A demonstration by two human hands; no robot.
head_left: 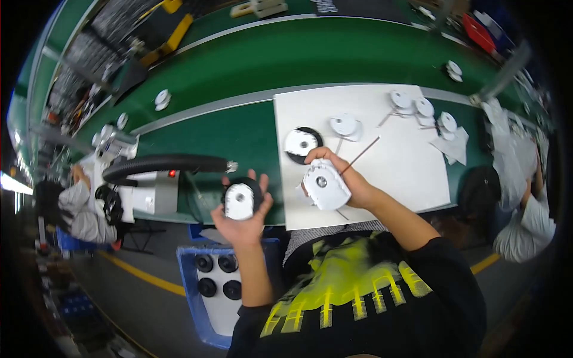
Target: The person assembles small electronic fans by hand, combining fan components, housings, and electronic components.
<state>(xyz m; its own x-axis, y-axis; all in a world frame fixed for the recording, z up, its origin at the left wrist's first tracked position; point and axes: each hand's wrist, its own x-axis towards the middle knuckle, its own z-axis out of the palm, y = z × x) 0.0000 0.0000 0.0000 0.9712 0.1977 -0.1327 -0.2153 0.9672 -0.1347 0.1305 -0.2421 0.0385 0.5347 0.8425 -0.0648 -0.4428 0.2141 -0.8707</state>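
Nearest: blue plastic crate [188, 292], below and left of the white rectangular sheet [391, 167], four black round parts [207, 287] inside. My left hand [240, 231], just left of the sheet, grips a white disc with a black rim [239, 206], thumb at its right edge. My right hand [360, 190], over the sheet, is closed on a white rounded plastic housing [327, 190]; thin brown rod [363, 153] sticks up beside it. Left of the sheet: black ribbed hose [173, 162] with metal tip. On the sheet's left part: second black-and-white disc [300, 143]; farther, white round part [344, 124], then two more near its far right corner. Beyond the sheet: green belt [286, 59].
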